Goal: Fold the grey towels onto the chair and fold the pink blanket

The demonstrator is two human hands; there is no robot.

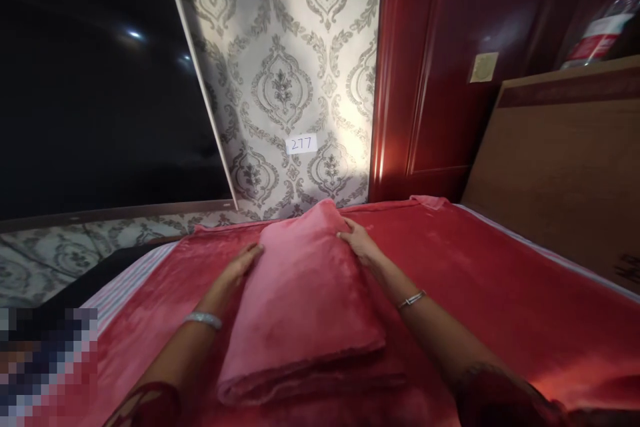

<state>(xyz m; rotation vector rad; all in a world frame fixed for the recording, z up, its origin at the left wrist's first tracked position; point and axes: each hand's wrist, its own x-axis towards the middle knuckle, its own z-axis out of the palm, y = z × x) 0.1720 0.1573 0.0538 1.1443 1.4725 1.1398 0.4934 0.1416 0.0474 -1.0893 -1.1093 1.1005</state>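
Note:
A folded pink-red plush blanket (pixel 305 293) lies in front of me, its layered fold edge toward me and its far end raised a little. My left hand (pixel 243 261) is at its far left edge, fingers pressed against the side and thumb near the top. On the far right corner, my right hand (pixel 359 240) grips the edge, thumb on top and the other fingers partly hidden. Beneath the folded bundle spreads a red plush cloth (pixel 440 267) of similar fabric.
A striped sheet (pixel 131 280) shows past the red cloth's left side. A large dark screen (pixel 110 93) stands at the left. Patterned wallpaper (pixel 285 47) bears a label reading 277 (pixel 301 143). A cardboard box (pixel 565 160) with a plastic bottle (pixel 603 33) on it stands at the right.

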